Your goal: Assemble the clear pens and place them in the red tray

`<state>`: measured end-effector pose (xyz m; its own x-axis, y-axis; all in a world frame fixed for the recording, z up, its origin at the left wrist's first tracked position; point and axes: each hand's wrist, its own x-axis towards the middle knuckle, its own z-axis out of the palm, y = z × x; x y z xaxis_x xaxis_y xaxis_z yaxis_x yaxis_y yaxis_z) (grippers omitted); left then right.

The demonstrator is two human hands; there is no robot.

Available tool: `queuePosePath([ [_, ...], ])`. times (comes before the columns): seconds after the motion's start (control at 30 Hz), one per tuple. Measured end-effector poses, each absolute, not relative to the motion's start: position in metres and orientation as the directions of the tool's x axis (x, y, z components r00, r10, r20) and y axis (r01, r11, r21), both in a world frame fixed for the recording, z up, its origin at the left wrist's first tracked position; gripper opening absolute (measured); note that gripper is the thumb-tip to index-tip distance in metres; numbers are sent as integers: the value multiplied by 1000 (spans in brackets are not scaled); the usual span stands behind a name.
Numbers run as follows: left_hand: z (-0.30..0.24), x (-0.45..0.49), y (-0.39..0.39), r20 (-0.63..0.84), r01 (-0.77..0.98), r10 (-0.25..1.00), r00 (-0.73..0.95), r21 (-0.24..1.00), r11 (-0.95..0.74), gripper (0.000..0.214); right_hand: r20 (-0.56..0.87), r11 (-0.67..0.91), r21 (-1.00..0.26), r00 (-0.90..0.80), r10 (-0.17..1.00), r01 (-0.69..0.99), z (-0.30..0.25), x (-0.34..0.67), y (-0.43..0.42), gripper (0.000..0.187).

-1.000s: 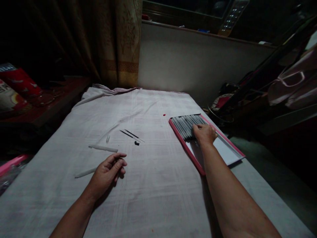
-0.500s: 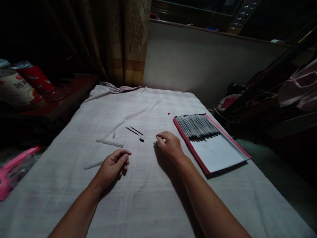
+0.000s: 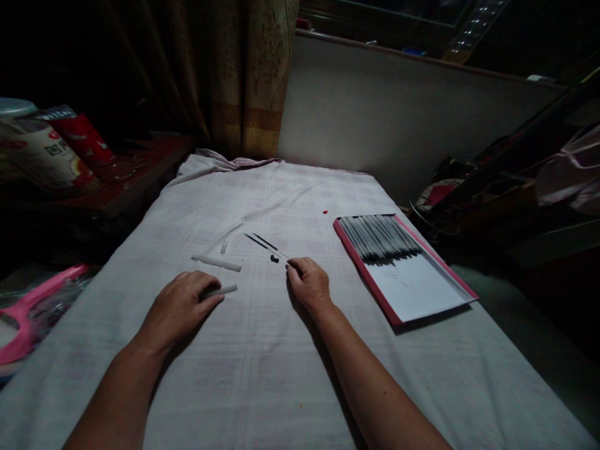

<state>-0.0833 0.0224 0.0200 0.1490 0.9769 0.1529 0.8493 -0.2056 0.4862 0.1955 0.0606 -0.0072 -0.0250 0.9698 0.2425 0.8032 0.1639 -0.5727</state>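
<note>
My left hand point(image 3: 180, 306) is closed around a translucent pen barrel point(image 3: 229, 289), whose end sticks out past the thumb. Just beyond it, a second pen barrel point(image 3: 218, 262) lies on the cloth near a short clear pen cap point(image 3: 224, 247). With thumb and fingertips, my right hand point(image 3: 309, 284) pinches the pale end of a pen refill point(image 3: 266, 240). Beside that lies another dark-tipped refill point(image 3: 256, 240). Small black pen parts point(image 3: 274, 259) rest on the cloth left of my right fingertips.
An open red-edged box point(image 3: 403, 294) holding several pens point(image 3: 382, 237) sits to the right. A tiny red piece point(image 3: 325, 212) lies on the pale tablecloth point(image 3: 248, 375). A pink handle point(image 3: 42, 300) stands at the left edge, jars point(image 3: 51, 159) farther back.
My left hand has moved left and closed on the nearer pen barrel, whose end now points right. My right hand has come down to the pale refill end and pinches it.
</note>
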Motion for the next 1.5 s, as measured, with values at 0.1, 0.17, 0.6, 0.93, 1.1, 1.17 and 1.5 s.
queuePosePath([
  [0.1, 18, -79, 23, 152, 874, 965, 214, 412, -259, 22, 162, 60, -530, 31, 986, 846, -1, 193, 71, 26],
  [0.17, 17, -72, 21, 170, 883, 961, 220, 383, -270, 22, 102, -4, -475, 60, 993, 880, 5, 190, 78, 26],
  [0.6, -2, -13, 6, 452, 778, 847, 280, 410, -476, 24, 153, -4, -816, 223, 963, 578, -8, 201, 81, 14],
  [0.93, -7, -28, 16, 472, 839, 878, 76, 446, -312, 26, -91, 53, -934, 378, 921, -354, -1, 218, 55, 32],
  [1.1, -8, -28, 17, 469, 850, 878, 94, 421, -316, 26, -125, 14, -906, 298, 946, -423, 1, 215, 54, 34],
  [1.17, -7, -27, 16, 451, 853, 886, 107, 416, -315, 26, -129, 15, -892, 285, 950, -453, 1, 213, 54, 34],
  [1.5, -5, -25, 15, 456, 857, 877, 154, 380, -348, 26, -133, 6, -861, 237, 962, -509, 1, 208, 51, 34],
])
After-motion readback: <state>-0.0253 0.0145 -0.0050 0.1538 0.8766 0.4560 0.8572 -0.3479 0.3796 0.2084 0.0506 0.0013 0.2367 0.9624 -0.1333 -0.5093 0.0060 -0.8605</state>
